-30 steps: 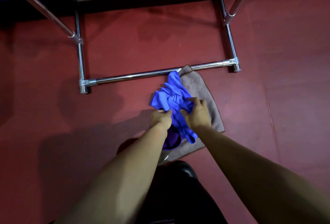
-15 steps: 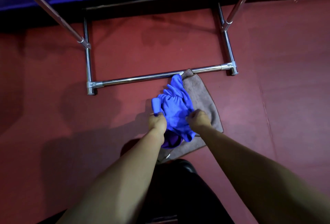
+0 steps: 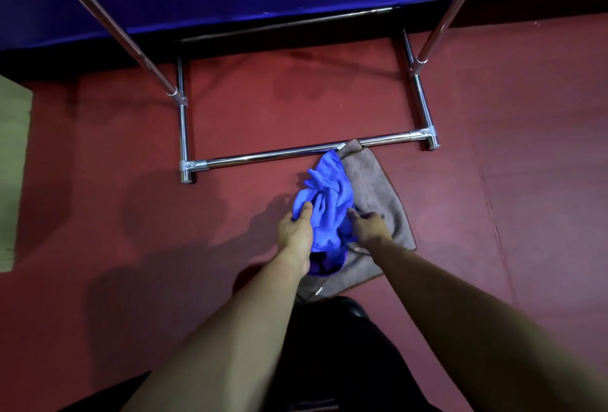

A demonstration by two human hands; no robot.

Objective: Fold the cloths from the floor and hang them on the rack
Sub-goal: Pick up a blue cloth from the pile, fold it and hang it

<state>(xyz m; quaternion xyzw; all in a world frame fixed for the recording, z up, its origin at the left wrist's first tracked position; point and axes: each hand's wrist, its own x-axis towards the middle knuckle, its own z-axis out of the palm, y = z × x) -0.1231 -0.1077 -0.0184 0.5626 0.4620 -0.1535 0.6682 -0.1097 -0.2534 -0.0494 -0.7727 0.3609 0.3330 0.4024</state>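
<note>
Presently, blue cloth (image 3: 324, 201): bunched in a heap on the red floor (image 3: 131, 214), lying over a brown towel (image 3: 378, 194), far tip just at the rack's front base bar (image 3: 279, 155).
Left hand (image 3: 294, 230): fingers curled into the heap's left edge, grasping blue fabric.
Right hand (image 3: 368, 226): fingertips pinching the heap's right edge, close above the towel.
Risk, double pick: right pinch likely to catch towel nap together with blue fabric; towel then drags along.
Risk, snag: towel's far corner lapped over the bar; may catch if pulled away.
Risk, bad fold: cloth still crumpled; corners not found, uneven fold probable.
Edges: chrome bar ahead, rack uprights (image 3: 437, 30) slanting overhead, dark shoe (image 3: 353, 308) close behind.
Open room: bare floor left and right of the pile; inside the frame, hemmed by side tubes.
</note>
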